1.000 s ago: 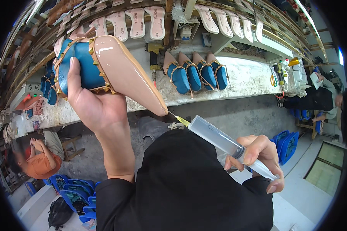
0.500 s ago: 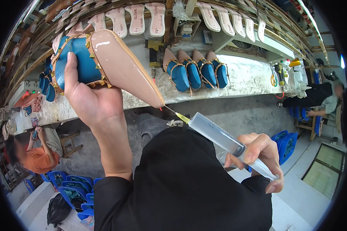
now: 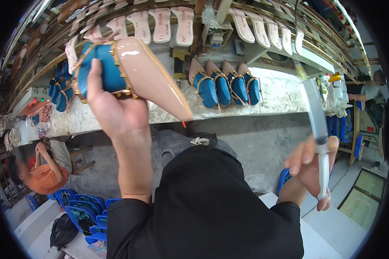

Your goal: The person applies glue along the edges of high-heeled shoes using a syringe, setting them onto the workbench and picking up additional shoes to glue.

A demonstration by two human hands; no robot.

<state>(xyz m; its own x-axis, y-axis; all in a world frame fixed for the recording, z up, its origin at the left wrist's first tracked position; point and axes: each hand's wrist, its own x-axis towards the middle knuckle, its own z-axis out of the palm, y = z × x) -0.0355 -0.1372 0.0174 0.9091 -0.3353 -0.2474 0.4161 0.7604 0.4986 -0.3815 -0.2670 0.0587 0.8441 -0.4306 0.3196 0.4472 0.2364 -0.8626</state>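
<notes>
My left hand grips a pointed shoe, sole up: a glossy beige sole over a blue last, with gold-studded straps. Its tip points right and down, above the bench edge. My right hand holds a large clear syringe upright, thumb near the plunger, needle end up. The syringe is well right of the shoe and apart from it. A black apron covers my lap.
Several blue lasted shoes stand in a row on the worn white bench. Pink insoles hang on racks above. A person in an orange shirt sits low at left. Blue crates lie on the floor.
The syringe tip was at the shoe's point; my right hand has swung it away to the right and turned it upright. My left hand has lifted the shoe slightly.
</notes>
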